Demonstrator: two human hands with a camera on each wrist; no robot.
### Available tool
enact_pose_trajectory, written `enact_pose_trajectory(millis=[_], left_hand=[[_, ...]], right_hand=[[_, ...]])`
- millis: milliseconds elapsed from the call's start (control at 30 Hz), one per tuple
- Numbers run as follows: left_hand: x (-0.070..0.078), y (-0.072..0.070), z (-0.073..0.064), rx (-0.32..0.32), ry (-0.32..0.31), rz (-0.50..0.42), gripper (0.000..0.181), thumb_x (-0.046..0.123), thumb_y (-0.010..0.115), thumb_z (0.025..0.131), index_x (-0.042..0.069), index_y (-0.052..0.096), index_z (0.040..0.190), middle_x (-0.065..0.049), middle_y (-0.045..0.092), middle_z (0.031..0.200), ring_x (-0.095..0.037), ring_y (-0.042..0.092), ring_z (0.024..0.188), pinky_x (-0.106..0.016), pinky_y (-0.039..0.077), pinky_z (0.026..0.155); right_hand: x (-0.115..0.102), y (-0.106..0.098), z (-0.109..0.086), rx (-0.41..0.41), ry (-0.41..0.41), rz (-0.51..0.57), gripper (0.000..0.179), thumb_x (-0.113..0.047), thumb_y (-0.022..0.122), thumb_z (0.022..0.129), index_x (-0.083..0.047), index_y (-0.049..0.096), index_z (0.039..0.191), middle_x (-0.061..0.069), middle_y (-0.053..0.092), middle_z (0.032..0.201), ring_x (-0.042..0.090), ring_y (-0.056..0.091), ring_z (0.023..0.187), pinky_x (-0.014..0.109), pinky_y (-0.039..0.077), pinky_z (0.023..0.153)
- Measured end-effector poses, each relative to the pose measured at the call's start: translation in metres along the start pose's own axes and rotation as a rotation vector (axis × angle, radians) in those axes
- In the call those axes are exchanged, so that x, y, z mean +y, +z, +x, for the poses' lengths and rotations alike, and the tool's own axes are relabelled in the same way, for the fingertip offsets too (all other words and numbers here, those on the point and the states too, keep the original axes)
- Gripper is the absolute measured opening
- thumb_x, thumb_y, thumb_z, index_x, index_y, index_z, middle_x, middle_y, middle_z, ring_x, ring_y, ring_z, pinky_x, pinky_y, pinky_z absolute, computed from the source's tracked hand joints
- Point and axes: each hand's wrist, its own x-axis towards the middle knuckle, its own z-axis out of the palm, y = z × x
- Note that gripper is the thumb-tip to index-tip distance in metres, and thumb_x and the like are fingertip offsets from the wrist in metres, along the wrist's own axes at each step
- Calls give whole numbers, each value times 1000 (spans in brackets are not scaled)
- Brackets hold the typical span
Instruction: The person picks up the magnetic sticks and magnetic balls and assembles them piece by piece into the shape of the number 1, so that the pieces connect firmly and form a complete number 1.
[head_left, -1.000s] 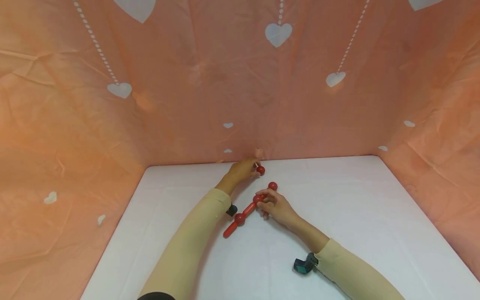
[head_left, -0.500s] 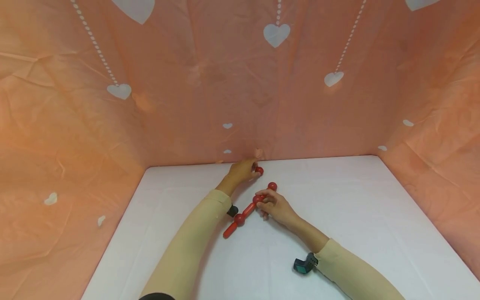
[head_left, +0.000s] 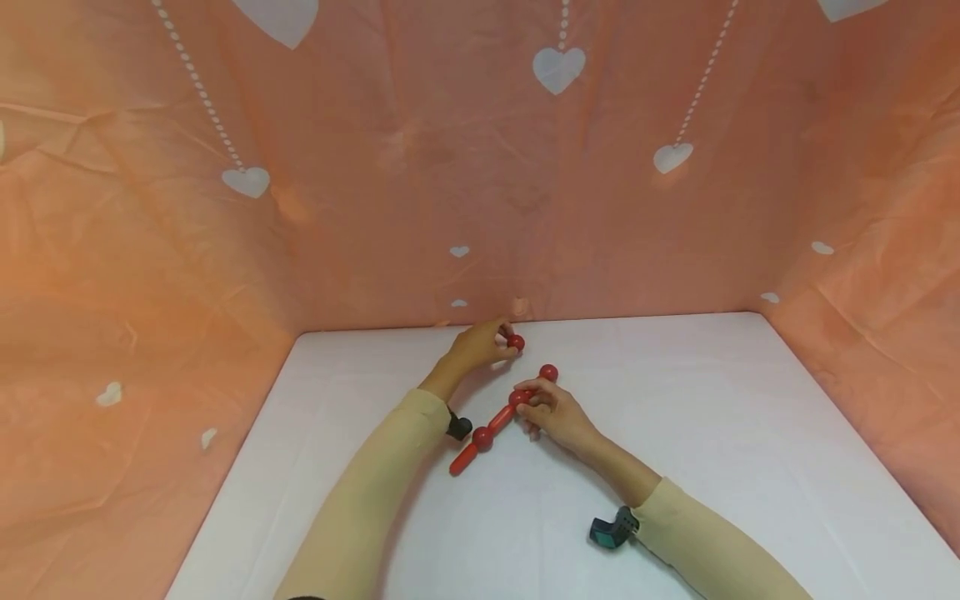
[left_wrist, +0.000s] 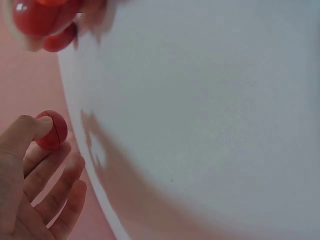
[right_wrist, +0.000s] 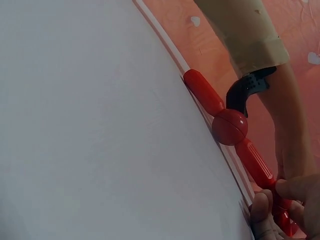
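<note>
My left hand (head_left: 480, 344) pinches a small red ball (head_left: 516, 342) between thumb and fingertips near the table's back edge; a seam line runs round the ball (left_wrist: 51, 130) in the left wrist view. My right hand (head_left: 557, 414) grips a long red jointed stick (head_left: 502, 418), made of rods with balls between them, at its upper middle ball. The stick lies slanted, its rod end (right_wrist: 202, 90) toward the front left and a ball end (head_left: 549, 372) toward the back right. Fingers partly hide the gripped ball and the rod beside it.
A white-covered table (head_left: 675, 417) carries everything. Orange sheeting (head_left: 480, 167) with white hearts rises behind it and at both sides. Dark wrist devices (head_left: 614, 528) sit at both sleeve cuffs. The left forearm passes close beside the stick's front-left half.
My left hand and the small red ball have shifted slightly left, and the left wrist has drawn a little away from the stick. The right hand keeps its grip in place.
</note>
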Motion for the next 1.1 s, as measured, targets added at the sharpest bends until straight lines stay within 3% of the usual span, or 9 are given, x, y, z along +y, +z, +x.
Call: enact_pose_trajectory(millis=[200,633,1100], left_hand=[[-2,-8,-11,6,-8,-84,31,35,74,83,23,56,105,3,64,114,-17,61,97,-36,52,81],[-17,-16,-34,55,-7,-48,29,36,75,82,27,56,103,8,66,114,-13,62,95,-36,50,80],[-37,-29,-73,91,-43,-82,29,31,76,82,29,56,104,10,67,112,-8,63,82,-32,49,70]], right_hand=[[0,0,0,1,-5,-8,38,-22,67,91,-14,56,127,14,64,90,21,62,66,32,55,60],[-1,1,-1,23,-4,-20,40,-22,68,90,-12,57,127,14,62,93,19,59,63,29,53,57],[-5,5,-3,84,20,-48,31,-23,70,88,-24,61,118,12,59,100,20,58,58,28,51,56]])
